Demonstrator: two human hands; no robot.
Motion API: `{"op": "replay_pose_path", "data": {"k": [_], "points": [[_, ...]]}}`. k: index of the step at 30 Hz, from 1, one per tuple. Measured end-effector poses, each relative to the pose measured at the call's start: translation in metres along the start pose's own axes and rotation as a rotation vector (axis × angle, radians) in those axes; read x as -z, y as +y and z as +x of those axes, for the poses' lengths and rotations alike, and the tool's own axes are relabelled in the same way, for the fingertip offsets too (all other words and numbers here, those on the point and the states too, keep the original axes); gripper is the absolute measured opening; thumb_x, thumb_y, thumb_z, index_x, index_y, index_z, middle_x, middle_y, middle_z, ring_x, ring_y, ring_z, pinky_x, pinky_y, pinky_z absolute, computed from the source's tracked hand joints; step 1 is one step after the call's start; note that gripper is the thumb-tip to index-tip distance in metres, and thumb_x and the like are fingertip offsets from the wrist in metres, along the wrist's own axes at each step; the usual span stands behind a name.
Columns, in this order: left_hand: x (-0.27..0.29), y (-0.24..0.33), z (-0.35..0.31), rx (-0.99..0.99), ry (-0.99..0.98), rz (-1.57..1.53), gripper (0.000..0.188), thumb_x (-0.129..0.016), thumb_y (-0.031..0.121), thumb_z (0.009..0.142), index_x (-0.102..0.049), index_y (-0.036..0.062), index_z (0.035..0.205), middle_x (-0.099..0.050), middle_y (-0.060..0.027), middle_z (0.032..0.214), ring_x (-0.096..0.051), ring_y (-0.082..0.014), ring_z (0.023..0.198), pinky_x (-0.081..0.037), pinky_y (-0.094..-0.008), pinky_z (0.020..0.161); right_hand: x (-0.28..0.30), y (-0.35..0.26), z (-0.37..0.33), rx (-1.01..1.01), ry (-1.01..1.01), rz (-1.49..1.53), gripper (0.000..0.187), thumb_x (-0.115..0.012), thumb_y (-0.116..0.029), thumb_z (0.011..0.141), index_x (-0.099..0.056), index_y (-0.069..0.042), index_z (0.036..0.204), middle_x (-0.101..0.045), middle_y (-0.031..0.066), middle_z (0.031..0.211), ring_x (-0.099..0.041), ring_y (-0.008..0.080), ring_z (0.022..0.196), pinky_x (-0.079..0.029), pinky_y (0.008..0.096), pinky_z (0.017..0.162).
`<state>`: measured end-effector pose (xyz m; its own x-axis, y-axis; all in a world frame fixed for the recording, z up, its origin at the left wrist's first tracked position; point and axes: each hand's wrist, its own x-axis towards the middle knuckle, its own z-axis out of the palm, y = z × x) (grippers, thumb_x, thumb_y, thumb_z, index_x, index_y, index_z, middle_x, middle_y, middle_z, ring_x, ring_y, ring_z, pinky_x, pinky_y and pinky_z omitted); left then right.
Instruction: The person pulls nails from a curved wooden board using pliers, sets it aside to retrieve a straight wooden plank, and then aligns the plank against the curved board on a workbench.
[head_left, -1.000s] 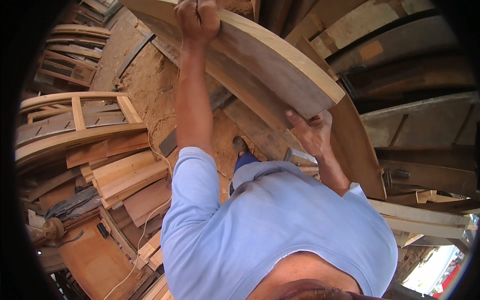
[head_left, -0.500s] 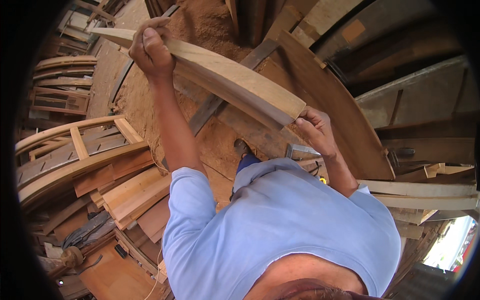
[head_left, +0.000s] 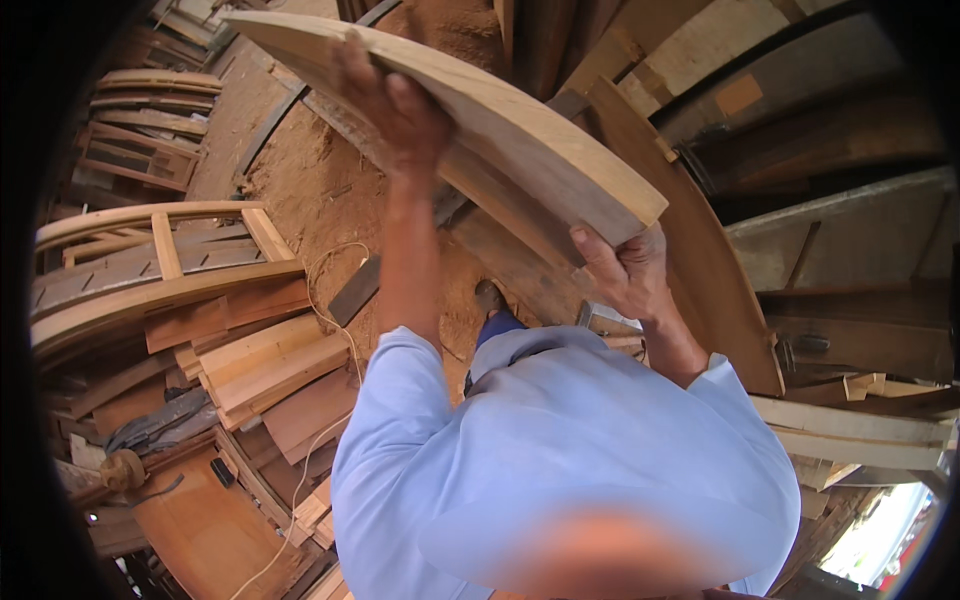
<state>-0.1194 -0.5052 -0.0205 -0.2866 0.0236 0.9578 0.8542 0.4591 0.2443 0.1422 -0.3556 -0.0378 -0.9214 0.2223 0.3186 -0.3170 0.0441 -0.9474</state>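
A thick, pale wooden board [head_left: 560, 150] with a curved upper edge slants across the top middle, tilted so its flat side faces me. My right hand [head_left: 632, 272] grips its near right end from below, thumb up on the flat side and fingers passing behind the end. My left hand [head_left: 405, 120] is laid against the flat side farther along, its fingers stretched up toward the upper edge and somewhat smeared by motion. The board's far end tapers to a thin tip at the upper left.
Curved wooden frames [head_left: 165, 285] and stacked planks [head_left: 275, 365] lie at the left. A thin pale cord [head_left: 350, 350] runs down beside them. A large brown curved panel [head_left: 700, 240] leans at the right. Sawdust covers the ground [head_left: 330, 200] around my shoe [head_left: 490, 297].
The board has turned its flat side more toward me and shifted right. My left hand has gone from clasping the upper edge to lying on the flat side. My right hand has taken a fuller grip.
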Motion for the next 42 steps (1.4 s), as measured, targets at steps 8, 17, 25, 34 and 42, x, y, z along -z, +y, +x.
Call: {"op": "replay_pose_path", "data": {"k": [8,17,25,34,42], "points": [[0.002,0.075,-0.16,0.34,-0.309,-0.161,0.081,-0.029,0.051,0.101,-0.003,-0.0021,0.156,0.0,-0.0316,0.161,-0.001,-0.0482,0.149,-0.006,-0.0556,0.119,0.013,0.011,0.0,-0.107,0.107,-0.105,0.022,-0.064,-0.007,0.096,-0.062,-0.001,0.117,-0.068,0.0034,0.104,-0.058,0.0086,0.094,-0.046,0.0259,0.084],[0.019,0.075,-0.158,0.264,-0.384,-0.187,0.074,-0.033,0.05,0.102,-0.015,0.0043,0.158,0.0,-0.0336,0.16,-0.003,-0.0499,0.149,-0.008,-0.0567,0.118,0.002,0.007,0.01,-0.031,0.208,-0.199,0.021,-0.067,-0.008,0.094,-0.062,0.002,0.112,-0.068,0.0042,0.103,-0.058,0.0082,0.093,-0.046,0.025,0.083],[0.03,0.074,-0.115,0.349,-0.335,-0.143,0.074,-0.022,0.053,0.103,-0.02,-0.0001,0.155,-0.005,-0.0286,0.161,-0.005,-0.0434,0.15,-0.009,-0.0542,0.12,0.01,0.021,0.001,-0.135,0.163,-0.132,0.029,-0.069,-0.011,0.092,-0.06,0.001,0.118,-0.067,0.0068,0.111,-0.058,0.01,0.101,-0.045,0.0265,0.089],[0.036,0.06,0.032,-0.125,-0.037,-0.067,0.059,-0.02,0.04,0.102,-0.06,-0.0006,0.117,-0.058,-0.0197,0.124,-0.051,-0.0328,0.122,-0.032,-0.0455,0.106,0.037,0.043,-0.029,-0.307,-0.198,0.244,0.031,-0.061,-0.013,0.094,-0.063,0.003,0.121,-0.067,0.0041,0.106,-0.059,0.0106,0.099,-0.047,0.0279,0.091],[0.055,0.055,0.028,-0.014,-0.167,-0.155,0.058,-0.025,0.04,0.099,-0.065,0.0053,0.077,-0.071,-0.0094,0.086,-0.063,-0.0264,0.086,-0.043,-0.0397,0.089,0.06,0.158,-0.063,-0.786,0.208,0.203,0.019,-0.053,-0.011,0.096,-0.067,0.0,0.102,-0.067,0.0041,0.096,-0.058,0.0075,0.081,-0.049,0.0225,0.073]]}}
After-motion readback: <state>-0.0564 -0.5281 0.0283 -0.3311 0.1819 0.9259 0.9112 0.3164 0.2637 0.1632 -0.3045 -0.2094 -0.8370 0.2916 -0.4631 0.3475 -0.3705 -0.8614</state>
